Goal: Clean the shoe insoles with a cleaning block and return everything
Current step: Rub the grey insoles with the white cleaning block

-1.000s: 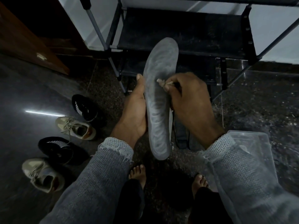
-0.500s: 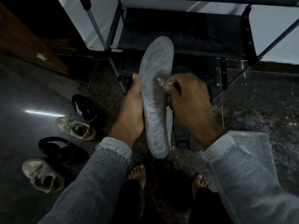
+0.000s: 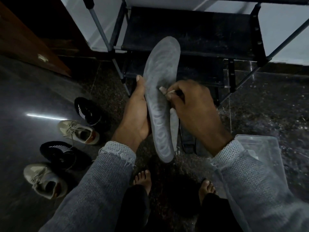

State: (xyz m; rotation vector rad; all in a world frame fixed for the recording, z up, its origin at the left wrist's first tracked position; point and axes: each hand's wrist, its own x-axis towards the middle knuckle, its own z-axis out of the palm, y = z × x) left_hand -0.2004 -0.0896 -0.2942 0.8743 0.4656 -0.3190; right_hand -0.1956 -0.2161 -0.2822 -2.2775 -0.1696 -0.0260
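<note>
Left hand (image 3: 136,114) grasping insole (image 3: 160,91) upright, right hand (image 3: 192,104) pinching cleaning block (image 3: 163,89) against it

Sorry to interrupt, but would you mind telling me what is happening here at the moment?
A person is cleaning a grey insole. The left hand holds it up by its edge, while the right hand pinches a small pale cleaning block against its surface. More insoles lie on the floor below. Four shoes wait at the left, a clear plastic container at the right, and a dark shoe rack stands ahead.
</note>
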